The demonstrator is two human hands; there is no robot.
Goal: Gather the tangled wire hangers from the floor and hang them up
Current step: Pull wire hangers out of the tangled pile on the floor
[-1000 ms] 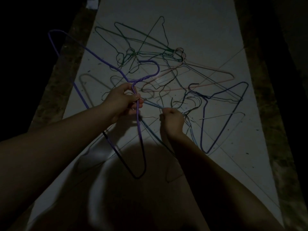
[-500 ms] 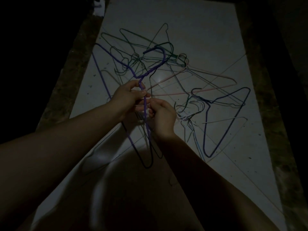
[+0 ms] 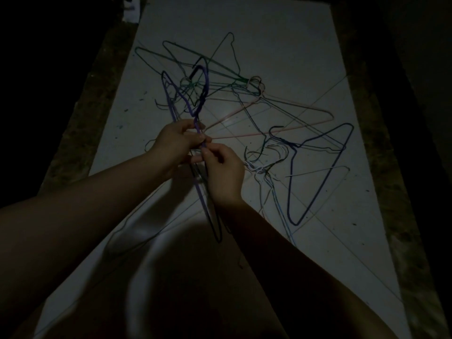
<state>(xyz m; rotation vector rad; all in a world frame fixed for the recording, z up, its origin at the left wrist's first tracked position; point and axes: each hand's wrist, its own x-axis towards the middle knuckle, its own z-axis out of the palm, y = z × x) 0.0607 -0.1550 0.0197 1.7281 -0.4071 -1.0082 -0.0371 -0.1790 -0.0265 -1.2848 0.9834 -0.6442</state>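
A purple wire hanger (image 3: 205,89) is lifted off the floor, seen nearly edge-on, its hook pointing up and away. My left hand (image 3: 177,143) grips its neck just below the hook. My right hand (image 3: 223,172) pinches the same hanger right beneath the left hand. On the white floor sheet (image 3: 281,40) lie several tangled hangers: green ones (image 3: 220,67) at the back, a pink one (image 3: 288,118) in the middle, a dark blue one (image 3: 318,167) at the right and a thin light-blue one (image 3: 277,201) beside my right forearm.
Dark mottled strips of ground (image 3: 97,99) border the sheet on both sides. A pale object (image 3: 130,13) sits at the top left corner. My shadow covers the near part of the sheet.
The purple hanger has turned from lying broadside to nearly edge-on and upright. My right hand has come up from the floor pile and taken hold of the hanger beneath my left hand.
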